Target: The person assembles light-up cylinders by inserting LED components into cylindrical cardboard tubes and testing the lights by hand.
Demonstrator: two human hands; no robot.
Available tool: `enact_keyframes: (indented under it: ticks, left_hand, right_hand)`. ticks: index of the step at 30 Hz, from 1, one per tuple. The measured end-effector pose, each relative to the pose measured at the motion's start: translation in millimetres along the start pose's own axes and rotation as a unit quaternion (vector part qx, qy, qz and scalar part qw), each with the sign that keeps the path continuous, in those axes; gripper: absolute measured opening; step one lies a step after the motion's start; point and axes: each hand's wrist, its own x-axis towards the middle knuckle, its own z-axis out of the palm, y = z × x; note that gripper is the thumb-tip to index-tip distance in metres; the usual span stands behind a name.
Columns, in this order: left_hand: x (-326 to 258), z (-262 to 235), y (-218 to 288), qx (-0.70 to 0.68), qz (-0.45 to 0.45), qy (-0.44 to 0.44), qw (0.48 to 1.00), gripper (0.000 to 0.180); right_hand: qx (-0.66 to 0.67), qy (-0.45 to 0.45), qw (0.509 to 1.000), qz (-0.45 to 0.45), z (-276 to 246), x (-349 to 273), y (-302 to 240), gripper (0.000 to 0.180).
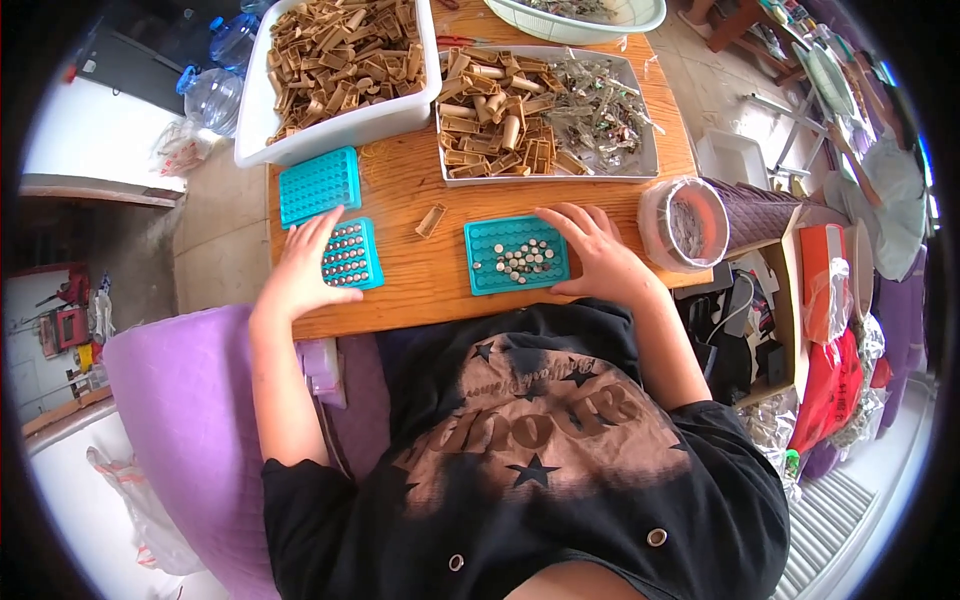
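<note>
Your L hand [303,268] spans the L tray [375,252] of rowed discs [346,256], your R hand [602,252] the R tray [483,242] of loose discs [523,262], both on the table [412,283] — can't tell if fingers grip. Tilt R tray & discs'd prob. slide out; a bump could unseat L rows.

Lettering [535,418] runs across my black shirt [600,540], near; characters [848,390] mark the red bag [818,420] at right.
</note>
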Motion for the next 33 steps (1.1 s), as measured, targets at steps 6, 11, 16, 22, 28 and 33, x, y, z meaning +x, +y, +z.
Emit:
enact_keyframes:
  ticks: [6,11,16,22,28,33]
  left_hand:
    - [28,-27,-49,-0.055,0.005,0.117,0.992,0.049]
    - [57,-25,-64,0.028,0.023,0.058,0.998,0.071]
    - [71,-25,-68,0.045,0.014,0.047,0.998,0.086]
    - [74,-32,-67,0.105,-0.014,0.004,0.994,0.093]
    - [70,-33,-64,0.138,-0.001,0.007,0.990,0.090]
    - [68,-28,-78,0.103,0.036,0.035,0.993,0.085]
  right_hand:
    - [0.064,0.031,0.997,-0.009,-1,2,5,0.084]
    - [0.072,0.016,0.997,0.008,-5,9,-1,0.083]
    - [0.060,0.014,0.998,0.014,-1,6,4,0.082]
    - [0.068,0.027,0.997,0.010,-1,6,6,0.080]
    - [0.068,0.049,0.997,-0.001,5,4,12,0.078]
    - [0.066,0.043,0.997,-0.003,4,4,10,0.077]
